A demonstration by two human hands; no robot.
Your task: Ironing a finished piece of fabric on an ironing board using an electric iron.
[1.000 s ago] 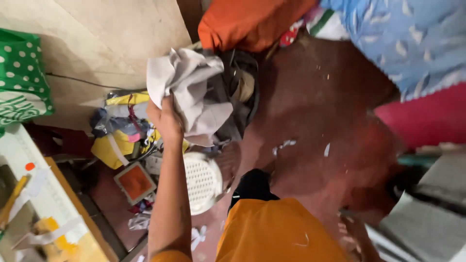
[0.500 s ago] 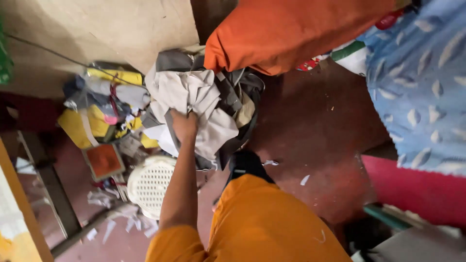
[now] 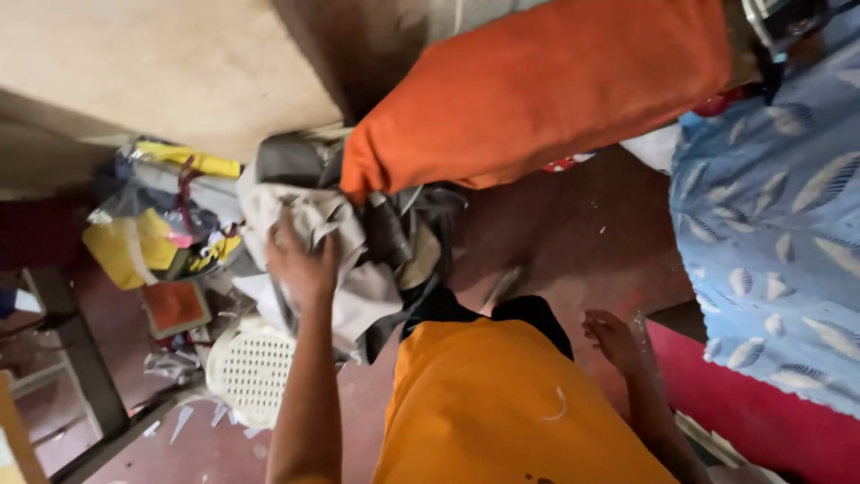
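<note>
Head camera looks down at a person in an orange garment standing on a dark red floor [image 3: 555, 242]. Left hand [image 3: 303, 260] reaches forward and closes its fingers on a pale grey cloth [image 3: 336, 255], which lies on top of a heap of grey and beige fabric scraps [image 3: 408, 242] on the floor, just below an orange bundle [image 3: 537, 99]. Right hand [image 3: 612, 336] hangs low beside the person's body, fingers loosely spread and holding nothing. Left of the heap sit yellow bags [image 3: 134, 242] and a small orange-red tray [image 3: 175, 305]. A white perforated plastic lid [image 3: 251, 367] lies near the left forearm. Blue patterned fabric [image 3: 770, 233] fills the right side.
</note>
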